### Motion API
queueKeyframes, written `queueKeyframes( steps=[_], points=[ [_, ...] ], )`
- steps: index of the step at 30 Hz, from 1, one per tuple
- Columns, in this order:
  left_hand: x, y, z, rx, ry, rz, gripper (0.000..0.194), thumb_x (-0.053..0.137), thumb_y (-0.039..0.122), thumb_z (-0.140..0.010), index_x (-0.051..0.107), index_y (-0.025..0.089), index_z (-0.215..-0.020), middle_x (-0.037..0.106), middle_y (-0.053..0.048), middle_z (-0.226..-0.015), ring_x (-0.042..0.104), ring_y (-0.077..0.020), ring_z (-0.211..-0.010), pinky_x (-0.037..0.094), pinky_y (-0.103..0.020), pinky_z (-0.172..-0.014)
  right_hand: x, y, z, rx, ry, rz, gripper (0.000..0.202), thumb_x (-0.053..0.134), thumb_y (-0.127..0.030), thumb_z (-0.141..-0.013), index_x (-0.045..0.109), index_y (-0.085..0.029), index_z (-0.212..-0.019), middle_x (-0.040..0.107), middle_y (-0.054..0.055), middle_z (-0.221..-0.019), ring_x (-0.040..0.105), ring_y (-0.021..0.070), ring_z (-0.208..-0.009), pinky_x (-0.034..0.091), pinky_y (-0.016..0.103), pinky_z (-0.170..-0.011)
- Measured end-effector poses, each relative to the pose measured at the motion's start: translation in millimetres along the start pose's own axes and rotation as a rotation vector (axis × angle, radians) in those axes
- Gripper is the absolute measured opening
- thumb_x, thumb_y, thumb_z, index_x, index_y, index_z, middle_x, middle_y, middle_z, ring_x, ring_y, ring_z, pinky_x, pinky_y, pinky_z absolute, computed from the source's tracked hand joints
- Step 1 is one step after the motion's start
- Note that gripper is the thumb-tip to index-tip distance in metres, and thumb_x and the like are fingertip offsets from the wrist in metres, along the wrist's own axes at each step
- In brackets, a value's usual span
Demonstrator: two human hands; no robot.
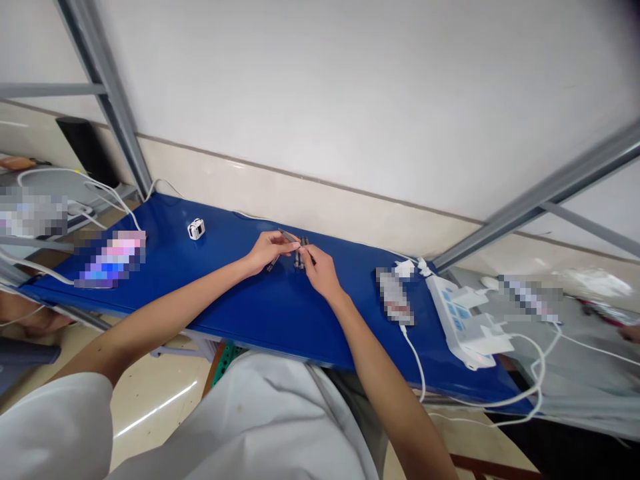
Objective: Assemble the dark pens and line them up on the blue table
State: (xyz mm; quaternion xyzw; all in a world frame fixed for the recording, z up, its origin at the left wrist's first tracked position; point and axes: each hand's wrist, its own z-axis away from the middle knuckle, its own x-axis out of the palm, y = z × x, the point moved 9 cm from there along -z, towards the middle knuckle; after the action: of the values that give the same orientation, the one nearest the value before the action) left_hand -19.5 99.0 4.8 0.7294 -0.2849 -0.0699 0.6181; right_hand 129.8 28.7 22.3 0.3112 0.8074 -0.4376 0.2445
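My left hand (269, 252) is closed, its fingertips pinching a slim dark grey pen-like stick (287, 235) just above the blue table (225, 287). My right hand (321, 272) meets it from the right, thumb and fingers pressed together at the near end of the stick. What exactly lies between the right fingertips is too small to make out. Several similar dark sticks (297, 259) lie on the table beneath and between both hands, partly covered by them.
A small white device (197, 229) stands at the back left, near a blurred phone (113, 260). On the right are another phone (395, 297) on a white cable and a white power strip (457, 323) with plugs. Grey metal posts (123, 127) frame the table before a wall.
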Motion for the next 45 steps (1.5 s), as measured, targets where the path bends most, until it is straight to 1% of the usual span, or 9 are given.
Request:
queueKeyframes(
  steps=[3, 7, 12, 17, 22, 27, 32, 39, 45],
  points=[
    [-1.3, -1.7, -0.5, -0.006, 0.006, 0.003, 0.04, 0.102, 0.048, -0.078, 0.088, 0.018, -0.101, 0.083, -0.009, -0.093, 0.075, -0.0211, -0.086, 0.062, -0.036, -0.083, -1.4, 1.7, 0.2, 0.032, 0.011, -0.034, 0.043, 0.049, -0.065, -0.115, 0.065, -0.026, -0.122, 0.075, 0.006, -0.092, 0.07, 0.0252, -0.083, 0.053, 0.035, -0.077],
    [-1.6, -4.0, -1.3, -0.006, -0.004, -0.002, 0.039, 0.102, 0.047, -0.079, 0.089, 0.018, -0.102, 0.084, -0.009, -0.095, 0.075, -0.0213, -0.088, 0.062, -0.035, -0.083, -1.2, 2.5, -0.1, 0.029, 0.007, 0.001, 0.046, 0.041, -0.064, -0.117, 0.064, -0.027, -0.105, 0.07, 0.005, -0.085, 0.067, 0.0241, -0.078, 0.049, 0.034, -0.074],
    [-2.3, -5.7, -1.2, -0.018, 0.003, 0.007, 0.041, 0.102, 0.048, -0.078, 0.089, 0.018, -0.103, 0.084, -0.009, -0.096, 0.076, -0.0209, -0.088, 0.063, -0.035, -0.084, -0.6, 4.5, -0.2, 0.04, 0.016, -0.04, 0.04, 0.055, -0.065, -0.112, 0.063, -0.026, -0.12, 0.071, 0.004, -0.088, 0.067, 0.0238, -0.077, 0.05, 0.034, -0.074],
    [-1.7, -3.7, -0.8, -0.012, -0.003, -0.004, 0.041, 0.102, 0.049, -0.078, 0.089, 0.018, -0.102, 0.083, -0.009, -0.094, 0.075, -0.0218, -0.087, 0.063, -0.038, -0.087, 1.5, 2.9, 0.2, 0.028, -0.014, 0.009, 0.044, 0.044, -0.062, -0.117, 0.067, -0.026, -0.109, 0.075, 0.007, -0.091, 0.069, 0.0242, -0.079, 0.049, 0.035, -0.076],
    [-1.1, -3.3, -0.1, -0.016, 0.003, 0.012, 0.043, 0.103, 0.049, -0.077, 0.089, 0.017, -0.103, 0.083, -0.009, -0.093, 0.076, -0.0214, -0.087, 0.062, -0.036, -0.084, 0.4, 5.4, 0.8, 0.046, 0.002, -0.021, 0.037, 0.054, -0.063, -0.114, 0.063, -0.027, -0.117, 0.075, 0.004, -0.089, 0.068, 0.0232, -0.076, 0.048, 0.033, -0.072],
    [-1.1, -3.1, -0.4, -0.021, 0.007, 0.011, 0.045, 0.104, 0.049, -0.074, 0.089, 0.016, -0.102, 0.082, -0.009, -0.091, 0.075, -0.02, -0.086, 0.062, -0.035, -0.084, 1.9, 4.5, 0.6, 0.021, -0.014, 0.044, 0.045, 0.041, -0.061, -0.118, 0.066, -0.026, -0.106, 0.076, 0.006, -0.09, 0.068, 0.0234, -0.077, 0.047, 0.034, -0.074],
    [-1.9, -4.7, -1.5, -0.018, -0.01, 0.028, 0.047, 0.103, 0.05, -0.075, 0.089, 0.017, -0.105, 0.084, -0.009, -0.095, 0.076, -0.0202, -0.088, 0.062, -0.035, -0.085, 0.3, 6.6, 1.1, 0.039, 0.014, -0.004, 0.038, 0.052, -0.063, -0.115, 0.064, -0.027, -0.12, 0.077, 0.004, -0.092, 0.07, 0.0235, -0.077, 0.048, 0.033, -0.073],
    [-5.0, -11.2, -4.0, -0.04, -0.013, 0.033, 0.047, 0.103, 0.049, -0.075, 0.09, 0.018, -0.107, 0.084, -0.01, -0.098, 0.077, -0.0203, -0.09, 0.062, -0.034, -0.084, 0.7, 5.4, 0.5, 0.027, -0.01, 0.049, 0.042, 0.043, -0.06, -0.118, 0.066, -0.027, -0.105, 0.075, 0.005, -0.087, 0.068, 0.0232, -0.074, 0.046, 0.034, -0.073],
    [-7.7, -11.9, -4.6, -0.051, 0.001, 0.052, 0.049, 0.105, 0.049, -0.072, 0.09, 0.018, -0.107, 0.085, -0.01, -0.103, 0.077, -0.0213, -0.092, 0.061, -0.035, -0.084, -3.6, 6.0, 1.6, 0.065, 0.042, -0.004, 0.037, 0.061, -0.064, -0.111, 0.064, -0.027, -0.112, 0.078, 0.004, -0.092, 0.07, 0.0228, -0.076, 0.047, 0.032, -0.069]
  ],
)
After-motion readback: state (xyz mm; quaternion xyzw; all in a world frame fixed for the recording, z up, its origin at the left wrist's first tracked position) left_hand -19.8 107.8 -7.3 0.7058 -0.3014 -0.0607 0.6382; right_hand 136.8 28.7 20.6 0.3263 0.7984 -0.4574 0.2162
